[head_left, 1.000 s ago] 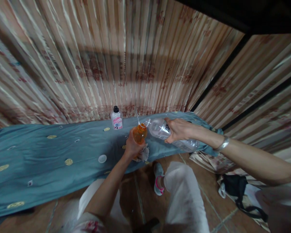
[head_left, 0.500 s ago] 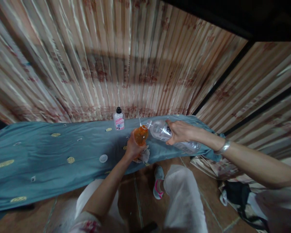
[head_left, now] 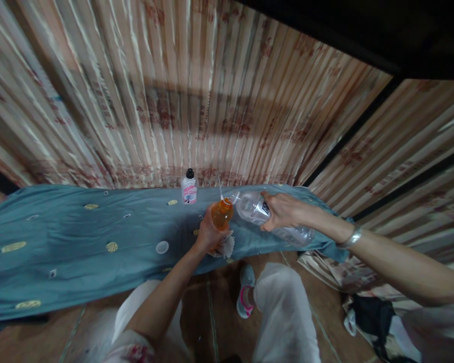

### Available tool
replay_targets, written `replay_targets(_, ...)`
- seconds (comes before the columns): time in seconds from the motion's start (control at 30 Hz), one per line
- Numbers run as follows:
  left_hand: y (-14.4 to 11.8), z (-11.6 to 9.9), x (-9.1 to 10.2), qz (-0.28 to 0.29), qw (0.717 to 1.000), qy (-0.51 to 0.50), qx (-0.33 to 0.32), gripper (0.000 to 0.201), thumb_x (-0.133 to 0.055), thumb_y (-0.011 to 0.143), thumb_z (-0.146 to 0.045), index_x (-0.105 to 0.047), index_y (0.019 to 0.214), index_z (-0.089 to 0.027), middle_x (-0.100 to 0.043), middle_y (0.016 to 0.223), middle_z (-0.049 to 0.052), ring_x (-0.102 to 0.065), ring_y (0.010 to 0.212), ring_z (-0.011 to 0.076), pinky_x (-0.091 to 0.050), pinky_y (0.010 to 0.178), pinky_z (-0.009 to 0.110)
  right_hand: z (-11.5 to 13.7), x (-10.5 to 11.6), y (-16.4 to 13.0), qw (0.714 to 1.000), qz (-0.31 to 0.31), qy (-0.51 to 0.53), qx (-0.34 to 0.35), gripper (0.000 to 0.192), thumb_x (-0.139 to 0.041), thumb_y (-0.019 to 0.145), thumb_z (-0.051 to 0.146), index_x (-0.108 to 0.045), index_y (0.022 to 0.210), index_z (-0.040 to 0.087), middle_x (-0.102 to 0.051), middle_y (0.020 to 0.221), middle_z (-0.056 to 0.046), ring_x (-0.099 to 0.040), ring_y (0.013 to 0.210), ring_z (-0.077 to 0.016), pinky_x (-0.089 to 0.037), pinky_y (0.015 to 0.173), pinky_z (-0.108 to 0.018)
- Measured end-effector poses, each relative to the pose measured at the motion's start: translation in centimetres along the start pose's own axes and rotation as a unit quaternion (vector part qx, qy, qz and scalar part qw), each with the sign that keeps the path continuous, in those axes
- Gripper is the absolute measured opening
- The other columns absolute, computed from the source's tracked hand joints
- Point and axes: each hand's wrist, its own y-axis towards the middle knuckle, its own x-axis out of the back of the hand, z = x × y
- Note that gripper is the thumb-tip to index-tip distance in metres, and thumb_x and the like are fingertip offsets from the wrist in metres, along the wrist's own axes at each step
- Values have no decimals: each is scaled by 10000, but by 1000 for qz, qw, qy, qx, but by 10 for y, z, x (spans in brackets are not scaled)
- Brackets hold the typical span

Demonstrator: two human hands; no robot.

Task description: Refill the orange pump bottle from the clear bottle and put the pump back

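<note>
On the counter (head_left: 79, 252), draped in a blue cloth with yellow motifs, at its right-hand part: your left hand (head_left: 206, 234) is closed around an orange bottle (head_left: 221, 215), held upright just above a crumpled white rag (head_left: 224, 248). Your right hand (head_left: 283, 210) grips a clear plastic bottle (head_left: 267, 218) tipped on its side, its mouth touching or just beside the orange bottle's open top. A silver bracelet (head_left: 351, 237) sits on your right wrist. Behind, near the striped curtain (head_left: 196, 101): a small white bottle (head_left: 189, 187) with a black cap, standing upright. Left of the rag: a white round lid (head_left: 162, 247), lying flat on the cloth.
</note>
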Motion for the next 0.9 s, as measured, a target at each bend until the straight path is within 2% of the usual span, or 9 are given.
replay_targets(0.43, -1, -3, 3, 7, 1000, 9, 21, 841, -816, 662, -157, -425, 1404, -230, -716, 1291, 82, -742, 1156, 278, -623, 1009, 452, 2, -3, 1, 1000, -2, -16, -13, 810, -786, 729, 547, -565, 1335, 57, -758, 851, -104, -750, 819, -311, -395, 594, -307)
replay_targets(0.9, -1, -1, 1, -1, 1000, 4, 22, 829, -811, 657, -158, -439, 1395, -222, -721, 1262, 77, -751, 1089, 264, -630, 970, 426, 4, -2, 2, 1000, 11, 0, -18, 741, -790, 727, 520, -577, 1279, 73, -751, 865, -105, -733, 803, -298, -390, 597, -303)
